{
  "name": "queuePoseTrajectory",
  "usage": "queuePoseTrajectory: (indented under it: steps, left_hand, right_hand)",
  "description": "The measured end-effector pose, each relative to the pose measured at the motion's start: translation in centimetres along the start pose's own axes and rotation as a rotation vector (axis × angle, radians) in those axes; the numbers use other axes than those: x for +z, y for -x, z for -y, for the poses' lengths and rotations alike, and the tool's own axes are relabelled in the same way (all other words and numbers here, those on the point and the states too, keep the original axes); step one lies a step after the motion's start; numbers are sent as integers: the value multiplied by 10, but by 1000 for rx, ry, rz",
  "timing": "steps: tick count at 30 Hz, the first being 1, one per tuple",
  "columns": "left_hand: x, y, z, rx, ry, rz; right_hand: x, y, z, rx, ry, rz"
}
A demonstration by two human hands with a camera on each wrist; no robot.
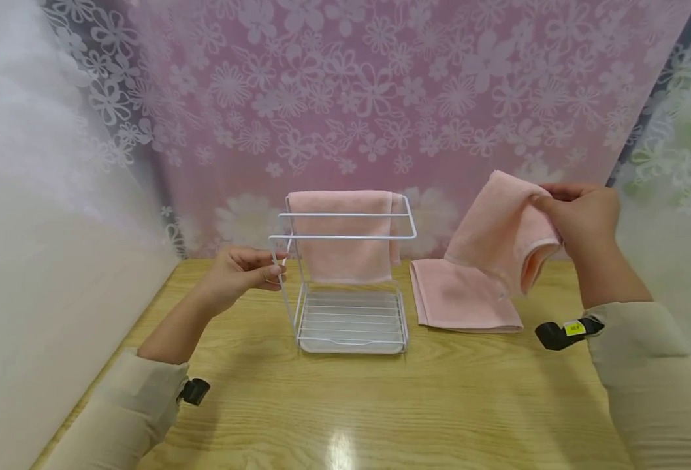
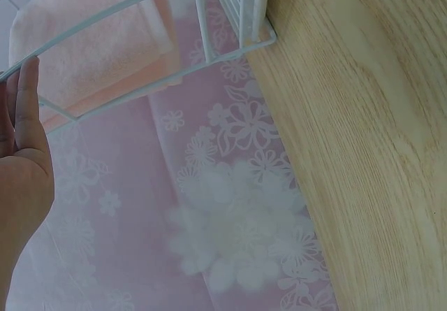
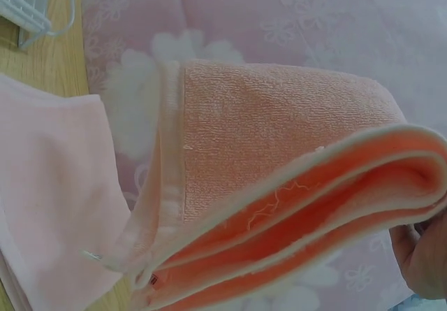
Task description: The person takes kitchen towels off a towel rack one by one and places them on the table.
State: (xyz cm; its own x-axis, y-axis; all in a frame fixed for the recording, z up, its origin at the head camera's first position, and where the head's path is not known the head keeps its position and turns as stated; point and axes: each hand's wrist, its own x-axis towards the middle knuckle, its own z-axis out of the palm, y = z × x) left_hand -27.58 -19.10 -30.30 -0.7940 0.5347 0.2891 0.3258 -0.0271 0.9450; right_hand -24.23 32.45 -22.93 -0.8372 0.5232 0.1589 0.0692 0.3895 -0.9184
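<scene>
A white wire towel rack (image 1: 345, 237) stands upright on the table, with a pink towel (image 1: 345, 251) draped over its rear bar. At its left side, my left hand (image 1: 236, 277) pinches the upright wire between thumb and fingers; the left wrist view shows the fingers (image 2: 28, 101) at that wire. My right hand (image 1: 589, 212) grips a second folded pink towel (image 1: 492, 225), raised to the right of the rack. Its stacked folds (image 3: 300, 213) face the right wrist camera. Below it a third pink towel (image 1: 457, 297) lies folded flat on the table, partly covered from view.
The rack's base holds a whitish tray (image 1: 351, 320) under thin wires. Behind the wooden table (image 1: 357, 398) hangs a pink flowered curtain (image 1: 375, 98). A pale wall (image 1: 57, 228) borders the left side. Two front bars of the rack carry no towel.
</scene>
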Motion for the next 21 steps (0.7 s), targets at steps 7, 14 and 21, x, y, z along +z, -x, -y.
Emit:
queuePoseTrajectory:
  steps: [7,14,21]
  left_hand:
    - [1,0,-1,-1,4,7]
    - [1,1,0,4,9,3]
    - [2,3,-1,-11,-4,7]
  right_hand:
    - [-4,-5,-10,37,-56,-20]
    - [-5,-11,-27,76,-113,-36]
    - [-10,-17,-53,192,-266,-60]
